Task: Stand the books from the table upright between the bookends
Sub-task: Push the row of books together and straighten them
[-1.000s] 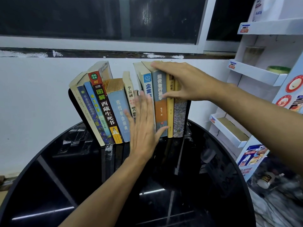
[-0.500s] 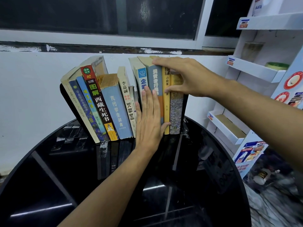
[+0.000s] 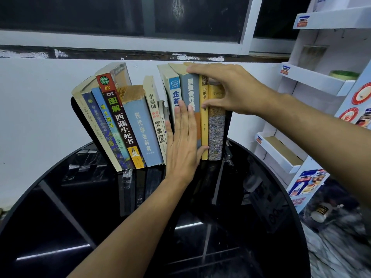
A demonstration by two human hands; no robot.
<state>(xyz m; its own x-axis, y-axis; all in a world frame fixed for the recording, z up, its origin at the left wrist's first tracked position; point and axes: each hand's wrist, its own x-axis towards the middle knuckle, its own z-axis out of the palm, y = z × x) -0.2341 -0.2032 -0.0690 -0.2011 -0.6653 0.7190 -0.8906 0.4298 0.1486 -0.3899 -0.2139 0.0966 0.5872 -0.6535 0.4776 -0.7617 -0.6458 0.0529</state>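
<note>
Observed books (image 3: 140, 125) standing in a row on the far part of the glossy black round table (image 3: 60, 217), close to the white wall, between left bookend (image 3: 79, 115) and right bookend (image 3: 228, 125), both black.

Noted the left half of the row tilted leftward, outermost cream volume resting on left bookend. Noted the right half near upright: white-and-blue book (image 3: 174, 87), grey-blue book (image 3: 189, 87), yellow book (image 3: 204, 125), patterned book (image 3: 215, 135), the last just beside right bookend. Seen two thin volumes set back in the row between the two halves.

Recorded left grip (image 3: 182, 145) spread flat, fingers (image 3: 181, 117) straight and together, palm pressed on the spines of white-and-blue book and grey-blue book, thumb touching the foot of yellow book.

Recorded right grip (image 3: 230, 89) clamped over the tops of the right-end books: fingers laid across the top edges as far as grey-blue book, thumb (image 3: 212, 106) curled against the spines of yellow book and patterned book.

Logged white display shelf (image 3: 313, 81) to the right of the table, dark window (image 3: 120, 15) above the wall.
</note>
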